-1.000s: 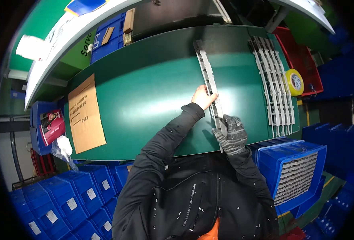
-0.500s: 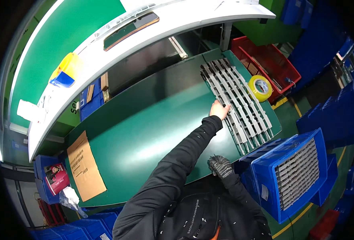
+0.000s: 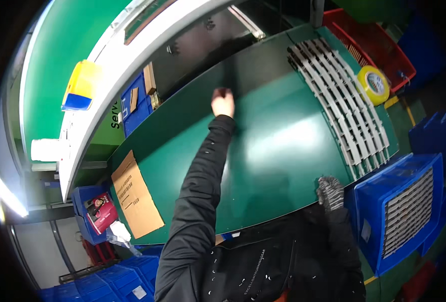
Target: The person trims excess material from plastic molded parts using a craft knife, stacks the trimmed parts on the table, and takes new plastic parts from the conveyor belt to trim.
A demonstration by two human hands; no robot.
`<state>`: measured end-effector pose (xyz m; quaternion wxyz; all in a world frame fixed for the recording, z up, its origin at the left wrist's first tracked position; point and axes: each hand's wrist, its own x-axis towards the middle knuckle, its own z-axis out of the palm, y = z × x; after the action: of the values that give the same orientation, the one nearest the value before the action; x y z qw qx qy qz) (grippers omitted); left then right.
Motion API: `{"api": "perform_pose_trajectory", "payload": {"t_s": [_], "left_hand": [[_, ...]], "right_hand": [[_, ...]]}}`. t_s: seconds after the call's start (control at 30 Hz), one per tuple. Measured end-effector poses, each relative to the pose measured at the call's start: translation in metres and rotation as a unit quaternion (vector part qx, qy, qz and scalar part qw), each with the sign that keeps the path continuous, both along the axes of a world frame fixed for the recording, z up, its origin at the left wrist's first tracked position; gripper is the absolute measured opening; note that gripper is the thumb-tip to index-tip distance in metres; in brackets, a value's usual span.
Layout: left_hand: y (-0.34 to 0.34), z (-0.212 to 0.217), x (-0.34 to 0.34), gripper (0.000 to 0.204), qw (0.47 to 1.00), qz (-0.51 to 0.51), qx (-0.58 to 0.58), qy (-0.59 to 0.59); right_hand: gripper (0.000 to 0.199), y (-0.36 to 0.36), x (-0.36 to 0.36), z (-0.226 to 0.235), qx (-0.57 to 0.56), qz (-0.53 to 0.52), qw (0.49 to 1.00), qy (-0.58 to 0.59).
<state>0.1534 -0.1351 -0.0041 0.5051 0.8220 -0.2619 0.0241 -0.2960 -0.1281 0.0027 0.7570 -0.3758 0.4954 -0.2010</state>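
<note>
My left hand (image 3: 223, 104), bare below a black sleeve, is over the middle of the green table (image 3: 263, 151), toward its far edge. Its fingertips look dark in the shadow, and I cannot make out whether anything is in them. Several long grey slotted strips (image 3: 360, 132) lie side by side at the table's right end, apart from that hand. By the near edge, left of a blue crate (image 3: 366, 214), rests my right hand (image 3: 329, 193) in a grey knitted glove. Its fingers look extended, with nothing visible in them.
A yellow tape roll (image 3: 364, 80) sits beside the strips, near a red bin (image 3: 401, 60). The crate holds more grey strips (image 3: 409, 211). Cardboard (image 3: 137, 199) lies at the table's left end. A white shelf (image 3: 94, 103) carrying a yellow-and-blue container (image 3: 81, 83) curves along the far side.
My left hand has left the strips and moved left and farther out over the table. The view has shifted, so the strips and crate appear farther right. The gloved hand stays by the near edge.
</note>
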Motion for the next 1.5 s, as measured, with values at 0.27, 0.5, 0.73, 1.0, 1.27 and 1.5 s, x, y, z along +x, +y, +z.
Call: {"api": "perform_pose_trajectory", "payload": {"t_s": [0.27, 0.5, 0.73, 1.0, 1.27, 1.5], "left_hand": [[0.045, 0.006, 0.191, 0.033, 0.971, 0.046, 0.198, -0.126], [-0.001, 0.018, 0.301, 0.049, 0.925, 0.057, 0.328, -0.183], [-0.033, 0.014, 0.371, 0.052, 0.914, 0.045, 0.361, -0.179], [-0.054, 0.009, 0.41, 0.054, 0.885, -0.063, 0.386, -0.252], [-0.096, 0.011, 0.364, 0.025, 0.887, -0.045, 0.333, -0.317], [-0.184, 0.01, 0.307, 0.051, 0.872, -0.14, 0.319, -0.344]], "right_hand": [[0.01, 0.0, 0.009, 0.012, 0.0, -0.039, 0.997, 0.07], [0.015, -0.005, 0.02, 0.025, 0.009, -0.056, 0.987, 0.147], [0.021, -0.004, 0.028, 0.028, 0.027, -0.098, 0.981, 0.162], [0.02, -0.001, 0.024, 0.027, -0.009, -0.12, 0.985, 0.127], [0.019, -0.001, 0.025, 0.028, -0.001, -0.118, 0.982, 0.147], [0.023, -0.002, 0.023, 0.024, -0.002, -0.107, 0.98, 0.167]]}}
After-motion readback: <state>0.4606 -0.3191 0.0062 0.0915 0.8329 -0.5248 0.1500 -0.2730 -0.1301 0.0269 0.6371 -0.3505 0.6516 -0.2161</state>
